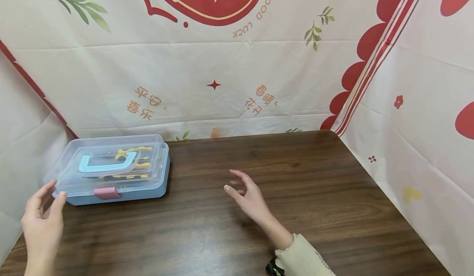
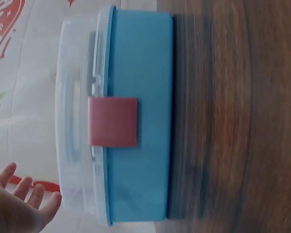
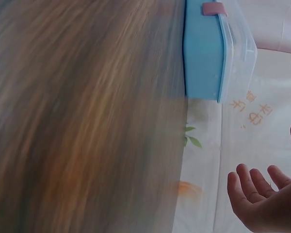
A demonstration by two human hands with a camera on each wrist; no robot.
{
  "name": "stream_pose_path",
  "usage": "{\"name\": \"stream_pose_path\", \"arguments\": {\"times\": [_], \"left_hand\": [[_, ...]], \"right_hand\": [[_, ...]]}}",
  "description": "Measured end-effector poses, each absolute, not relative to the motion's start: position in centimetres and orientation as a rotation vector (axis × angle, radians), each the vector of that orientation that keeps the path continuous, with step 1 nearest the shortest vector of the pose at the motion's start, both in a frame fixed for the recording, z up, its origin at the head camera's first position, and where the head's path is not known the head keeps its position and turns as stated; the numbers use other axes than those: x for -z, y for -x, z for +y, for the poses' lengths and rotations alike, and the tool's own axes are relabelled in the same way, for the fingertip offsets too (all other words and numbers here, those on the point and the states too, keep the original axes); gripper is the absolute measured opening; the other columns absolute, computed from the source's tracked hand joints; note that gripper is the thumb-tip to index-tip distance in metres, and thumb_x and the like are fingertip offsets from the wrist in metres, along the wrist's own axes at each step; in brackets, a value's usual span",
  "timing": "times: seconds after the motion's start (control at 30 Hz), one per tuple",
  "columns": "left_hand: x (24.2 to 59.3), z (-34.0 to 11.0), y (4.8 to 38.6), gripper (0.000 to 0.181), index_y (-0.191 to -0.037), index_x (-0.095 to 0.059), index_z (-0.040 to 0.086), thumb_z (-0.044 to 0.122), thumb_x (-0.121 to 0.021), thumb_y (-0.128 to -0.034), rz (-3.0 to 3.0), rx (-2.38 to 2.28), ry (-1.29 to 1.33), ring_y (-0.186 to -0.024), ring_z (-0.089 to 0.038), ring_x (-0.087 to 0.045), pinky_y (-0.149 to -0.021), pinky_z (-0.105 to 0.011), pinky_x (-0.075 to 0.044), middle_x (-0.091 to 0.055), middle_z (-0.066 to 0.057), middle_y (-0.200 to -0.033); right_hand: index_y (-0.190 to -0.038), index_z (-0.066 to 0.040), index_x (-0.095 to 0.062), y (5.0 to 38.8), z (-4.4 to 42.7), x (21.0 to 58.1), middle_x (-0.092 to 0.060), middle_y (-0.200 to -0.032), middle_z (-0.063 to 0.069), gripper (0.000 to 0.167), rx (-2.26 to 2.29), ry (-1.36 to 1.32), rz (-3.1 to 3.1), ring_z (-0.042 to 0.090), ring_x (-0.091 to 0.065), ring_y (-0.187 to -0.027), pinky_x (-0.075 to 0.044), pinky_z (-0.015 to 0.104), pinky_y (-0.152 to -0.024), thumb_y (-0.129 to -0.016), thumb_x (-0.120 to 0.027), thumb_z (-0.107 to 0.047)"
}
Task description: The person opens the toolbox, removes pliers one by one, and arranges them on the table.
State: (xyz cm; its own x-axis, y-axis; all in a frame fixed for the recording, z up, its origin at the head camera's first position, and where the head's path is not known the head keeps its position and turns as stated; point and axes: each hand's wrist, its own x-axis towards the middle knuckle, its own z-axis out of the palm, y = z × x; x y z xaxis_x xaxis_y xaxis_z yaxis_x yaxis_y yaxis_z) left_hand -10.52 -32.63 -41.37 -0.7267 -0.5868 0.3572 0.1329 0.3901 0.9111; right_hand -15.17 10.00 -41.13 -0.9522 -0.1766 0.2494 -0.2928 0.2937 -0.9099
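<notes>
A storage box (image 1: 155, 191) with a blue base, a clear lid and a light blue handle (image 1: 107, 167) sits at the left of the table. A pink latch (image 2: 112, 121) spans the lid and base on its front side. Through the lid, yellow and dark items (image 1: 135, 165) show, too blurred to name. My left hand (image 1: 42, 218) is at the box's front left corner with fingers loosely bent; whether it touches the lid I cannot tell. Over the middle of the table my right hand (image 1: 249, 198) holds nothing, its fingers relaxed and apart from the box.
The dark wooden table (image 1: 314, 193) extends to the right of the box. Behind it hangs a white printed cloth (image 1: 207, 62), with another cloth wall (image 1: 418, 144) along the right edge. A light sleeve (image 1: 303, 257) covers the right forearm, with a black object (image 1: 275, 267) near its cuff.
</notes>
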Motion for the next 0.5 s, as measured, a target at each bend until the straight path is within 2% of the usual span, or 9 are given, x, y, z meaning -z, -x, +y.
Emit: {"name": "stream_pose_path", "arguments": {"times": [0.1,0.2,0.27,0.4,0.5], "left_hand": [[41.4,-33.4,10.6,0.041,-0.129,-0.045,0.016,0.011,-0.052,-0.0887,-1.964,1.435,-0.499,-0.117,-0.007,-0.035,-0.094,-0.017,-0.024,-0.040,0.000,-0.129],[42.9,-35.4,11.5,0.043,-0.128,-0.046,0.016,0.012,-0.056,-0.0868,-1.839,1.589,-0.528,-0.119,-0.008,-0.033,-0.096,-0.017,-0.020,-0.040,-0.001,-0.130],[44.9,-37.6,12.4,0.044,-0.127,-0.048,0.016,0.012,-0.060,-0.0842,-1.725,1.701,-0.496,-0.119,-0.009,-0.033,-0.091,-0.013,-0.024,-0.042,-0.002,-0.129],[47.9,-40.9,13.8,0.049,-0.126,-0.048,0.014,0.010,-0.065,-0.0806,-1.547,1.899,-0.457,-0.121,-0.013,-0.030,-0.084,-0.013,-0.032,-0.039,-0.005,-0.130],[48.9,-42.2,14.2,0.053,-0.129,-0.044,0.015,0.012,-0.065,-0.0806,-1.522,1.974,-0.474,-0.123,-0.013,-0.024,-0.086,-0.014,-0.032,-0.034,-0.003,-0.134]], "right_hand": [[-0.124,-0.013,-0.047,15.3,9.2,41.2,-0.048,-0.122,0.007,0.045,-1.765,-0.471,-2.444,0.023,-0.051,-0.103,-0.044,0.034,-0.077,-0.083,-0.062,-0.026],[-0.124,-0.011,-0.047,15.2,8.3,40.8,-0.048,-0.122,0.007,0.045,-1.789,-0.474,-2.452,0.024,-0.051,-0.103,-0.044,0.035,-0.077,-0.084,-0.062,-0.023],[-0.124,-0.007,-0.046,14.9,7.6,40.1,-0.048,-0.122,0.010,0.044,-1.824,-0.473,-2.447,0.027,-0.050,-0.103,-0.044,0.037,-0.077,-0.084,-0.061,-0.019],[-0.123,-0.001,-0.046,14.1,6.3,38.5,-0.047,-0.121,0.015,0.042,-1.873,-0.461,-2.447,0.033,-0.049,-0.102,-0.044,0.039,-0.076,-0.084,-0.059,-0.011],[-0.122,0.000,-0.046,13.8,5.4,38.1,-0.047,-0.121,0.014,0.041,-1.884,-0.449,-2.465,0.032,-0.050,-0.101,-0.045,0.035,-0.074,-0.085,-0.058,-0.011]]}}
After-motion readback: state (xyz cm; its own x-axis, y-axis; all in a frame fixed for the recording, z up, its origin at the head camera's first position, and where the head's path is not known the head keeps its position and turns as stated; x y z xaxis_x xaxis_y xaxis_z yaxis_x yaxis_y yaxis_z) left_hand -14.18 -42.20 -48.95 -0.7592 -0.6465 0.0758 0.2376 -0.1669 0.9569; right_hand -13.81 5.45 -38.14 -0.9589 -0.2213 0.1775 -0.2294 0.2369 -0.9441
